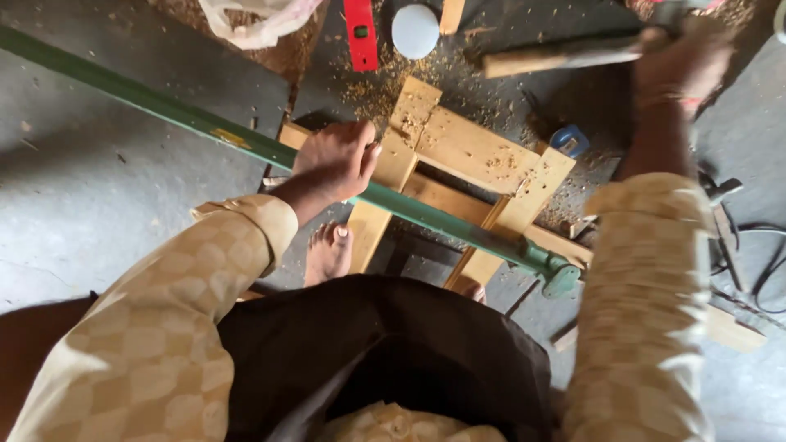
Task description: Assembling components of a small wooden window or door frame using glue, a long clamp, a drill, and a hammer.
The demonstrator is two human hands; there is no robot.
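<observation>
Single head view, looking steeply down, close over wooden frame (458,176) on floor (106,188); upper right edge blurred

Landmark is the red level (360,33), lying on floor at top of view. Just right of it: a pale blue round object (414,29), w/ sawdust (372,86) spread below both. Left of it: a white plastic bag (254,20). Far right & lower: small blue roll (571,139), then black cables (757,262) at the edge. Floor (98,164) is grey concrete.

Grey floor (98,188): wood frame (458,164), sawdust (368,86), red level (360,33).
</observation>
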